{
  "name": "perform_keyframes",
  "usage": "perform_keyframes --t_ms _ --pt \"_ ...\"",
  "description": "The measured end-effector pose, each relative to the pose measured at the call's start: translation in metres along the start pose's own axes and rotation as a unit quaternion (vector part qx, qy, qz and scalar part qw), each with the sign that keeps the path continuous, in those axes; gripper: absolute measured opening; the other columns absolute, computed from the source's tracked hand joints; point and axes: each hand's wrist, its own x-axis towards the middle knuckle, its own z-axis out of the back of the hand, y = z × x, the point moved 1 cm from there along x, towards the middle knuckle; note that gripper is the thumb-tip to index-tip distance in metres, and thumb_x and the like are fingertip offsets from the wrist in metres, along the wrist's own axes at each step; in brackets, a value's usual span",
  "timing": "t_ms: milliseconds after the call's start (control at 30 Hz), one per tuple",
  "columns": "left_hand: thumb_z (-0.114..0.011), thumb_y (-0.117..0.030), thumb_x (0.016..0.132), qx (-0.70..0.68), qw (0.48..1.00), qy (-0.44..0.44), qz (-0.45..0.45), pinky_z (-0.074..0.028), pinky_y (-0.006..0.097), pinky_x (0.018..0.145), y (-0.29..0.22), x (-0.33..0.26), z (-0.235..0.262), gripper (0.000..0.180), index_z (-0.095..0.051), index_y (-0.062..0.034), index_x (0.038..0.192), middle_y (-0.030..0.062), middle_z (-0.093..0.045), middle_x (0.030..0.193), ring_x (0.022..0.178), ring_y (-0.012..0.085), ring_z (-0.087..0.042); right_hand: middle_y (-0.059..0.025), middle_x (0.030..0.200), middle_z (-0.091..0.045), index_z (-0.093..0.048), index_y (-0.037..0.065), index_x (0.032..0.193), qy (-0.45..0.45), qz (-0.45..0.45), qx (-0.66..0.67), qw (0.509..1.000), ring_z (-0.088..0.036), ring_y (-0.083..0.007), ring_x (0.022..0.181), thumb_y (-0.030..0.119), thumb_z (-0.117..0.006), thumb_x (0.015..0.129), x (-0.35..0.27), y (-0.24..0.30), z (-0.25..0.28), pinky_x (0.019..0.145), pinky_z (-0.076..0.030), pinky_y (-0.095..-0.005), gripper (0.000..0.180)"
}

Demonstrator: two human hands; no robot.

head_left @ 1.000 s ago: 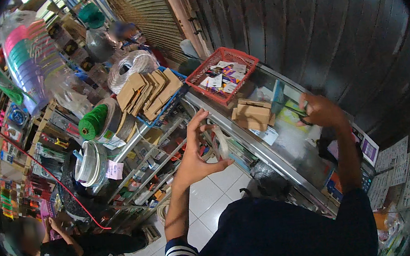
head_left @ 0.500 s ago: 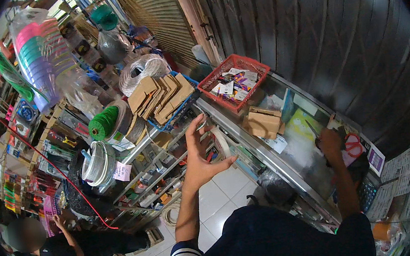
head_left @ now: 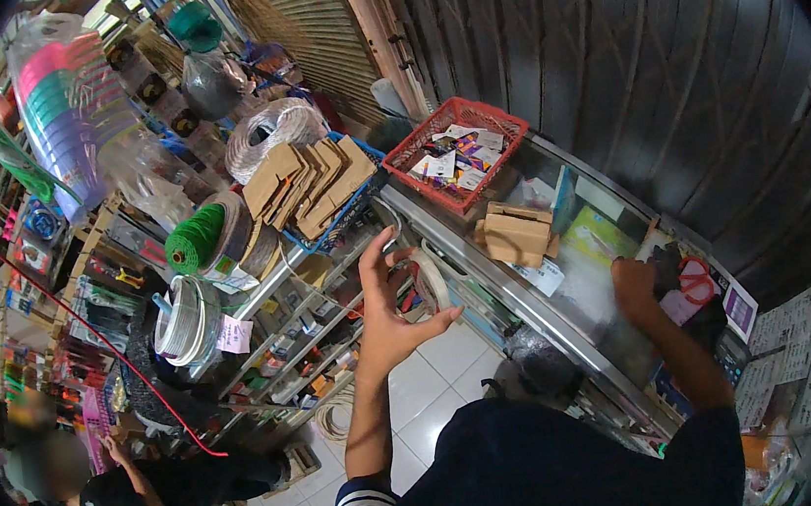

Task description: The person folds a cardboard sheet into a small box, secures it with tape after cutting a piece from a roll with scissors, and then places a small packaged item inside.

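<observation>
My left hand (head_left: 387, 314) is raised at the near edge of the glass counter (head_left: 593, 342), its fingers curved around a pale, ring-shaped roll of tape (head_left: 435, 281). The thumb reaches along the roll's lower edge. Over the counter's right part, my right hand (head_left: 635, 288) is closed in a fist; whatever it grips, if anything, is hidden. Just beyond it lie a dark, crumpled item (head_left: 664, 268) and a red-handled pair of scissors (head_left: 696, 284). Folded brown cardboard pieces (head_left: 516, 234) rest on the glass between my hands.
At the counter's far end stands a red plastic basket (head_left: 401, 163) of small packets. A blue basket (head_left: 364, 186) holds flat cardboard. Shelves of goods, a green twine spool (head_left: 195, 241) and cable coils (head_left: 185, 321) fill the left. Another person (head_left: 168, 485) is at lower left.
My right hand has moved slightly left and closed into a fist. The dark scissors that showed in it are out of sight. My left hand keeps its hold on the tape roll.
</observation>
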Motion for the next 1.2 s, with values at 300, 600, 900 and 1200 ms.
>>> perform_keyframes --t_ms 300,600,900,1200 --pt "-0.094 -0.011 0.062 -0.016 1.0 -0.007 -0.005 -0.044 0.047 0.11 0.003 0.0 0.0 0.115 -0.025 -0.01 0.154 0.011 -0.034 0.149 0.131 0.0281 -0.048 -0.0079 0.093 -0.072 -0.074 0.015 0.094 -0.001 -0.035 -0.061 0.998 -0.068 -0.0247 0.097 0.018 -0.067 0.087 0.004 0.001 -0.002 0.094 -0.044 -0.0486 0.011" --pt "-0.096 -0.015 0.062 -0.019 1.0 -0.003 -0.017 -0.044 0.046 0.11 0.004 -0.002 -0.017 0.117 -0.025 -0.0118 0.155 0.0126 -0.03 0.152 0.132 0.0289 -0.049 -0.0073 0.105 -0.07 -0.07 0.004 0.107 0.0 0.206 0.566 0.798 -0.062 -0.0198 0.098 0.025 -0.074 0.09 -0.018 0.033 0.141 0.08 -0.048 -0.0327 0.028" --pt "-0.096 -0.014 0.061 0.06 0.995 0.034 -0.078 -0.047 0.047 0.108 -0.007 0.0 -0.045 0.116 -0.028 -0.0138 0.154 0.0184 -0.026 0.156 0.134 0.0344 -0.048 -0.0079 0.116 -0.068 -0.068 0.001 0.118 0.033 0.313 0.725 0.613 -0.061 -0.0142 0.107 0.013 -0.073 0.091 -0.045 0.094 0.183 0.087 -0.047 -0.0299 0.031" --pt "-0.098 -0.02 0.061 0.17 0.978 0.057 -0.105 -0.041 0.05 0.112 -0.007 0.001 -0.052 0.116 -0.027 -0.0141 0.153 0.0209 -0.024 0.157 0.137 0.0378 -0.045 -0.0084 0.102 -0.072 -0.069 -0.001 0.108 0.073 0.249 0.756 0.601 -0.065 -0.0142 0.101 0.015 -0.078 0.088 -0.05 0.098 0.179 0.092 -0.049 -0.0309 0.028"
